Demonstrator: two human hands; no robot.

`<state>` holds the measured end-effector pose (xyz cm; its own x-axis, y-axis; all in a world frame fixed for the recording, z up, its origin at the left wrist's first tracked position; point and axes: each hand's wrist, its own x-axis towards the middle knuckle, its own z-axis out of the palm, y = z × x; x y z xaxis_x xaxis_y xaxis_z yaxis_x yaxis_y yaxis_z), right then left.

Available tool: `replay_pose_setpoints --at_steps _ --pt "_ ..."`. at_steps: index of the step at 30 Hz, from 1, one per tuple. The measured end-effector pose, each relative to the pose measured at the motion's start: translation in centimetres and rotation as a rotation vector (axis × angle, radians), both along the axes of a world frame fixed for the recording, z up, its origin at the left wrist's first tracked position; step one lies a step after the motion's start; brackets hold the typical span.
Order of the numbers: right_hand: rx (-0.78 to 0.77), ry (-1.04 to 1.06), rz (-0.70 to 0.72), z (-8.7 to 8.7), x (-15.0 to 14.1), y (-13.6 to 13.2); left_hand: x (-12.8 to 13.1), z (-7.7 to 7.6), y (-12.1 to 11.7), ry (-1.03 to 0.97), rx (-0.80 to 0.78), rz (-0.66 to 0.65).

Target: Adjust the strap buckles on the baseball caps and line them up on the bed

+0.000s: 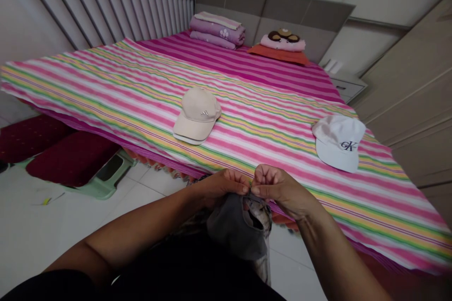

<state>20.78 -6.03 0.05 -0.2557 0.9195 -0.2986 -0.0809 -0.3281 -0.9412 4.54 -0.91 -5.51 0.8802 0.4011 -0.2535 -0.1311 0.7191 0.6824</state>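
A dark grey cap (231,228) hangs in front of my body, its back opening facing right. My left hand (226,186) pinches the cap's strap at the top. Thumb to thumb with it, my right hand (275,187) grips the strap's other end, fingers curled. The strap's fastening is mostly covered by the fingertips. On the bed ahead lies a beige cap (198,108) with a small logo, brim towards me. Farther right rests a white cap (339,141) with dark letters on its front.
A striped sheet (257,127) covers the near part of the bed. Folded purple bedding (219,32) and a pink pillow (282,43) lie by the headboard (243,7). Dark red padded stools (72,157) stand at left; a wardrobe (413,89) is at right.
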Motion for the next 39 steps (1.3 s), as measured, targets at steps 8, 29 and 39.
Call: replay_pose_setpoints --at_steps 8,29,39 --pt "0.035 -0.040 -0.120 -0.3 -0.5 -0.5 0.0 0.1 -0.2 0.007 0.001 0.043" --pt "0.018 0.047 -0.206 -0.1 -0.8 -1.3 -0.1 1.0 -0.1 0.065 0.092 0.062" --pt "0.125 -0.085 -0.223 -0.1 -1.2 -1.3 -0.1 1.2 -0.3 0.050 0.104 0.092"
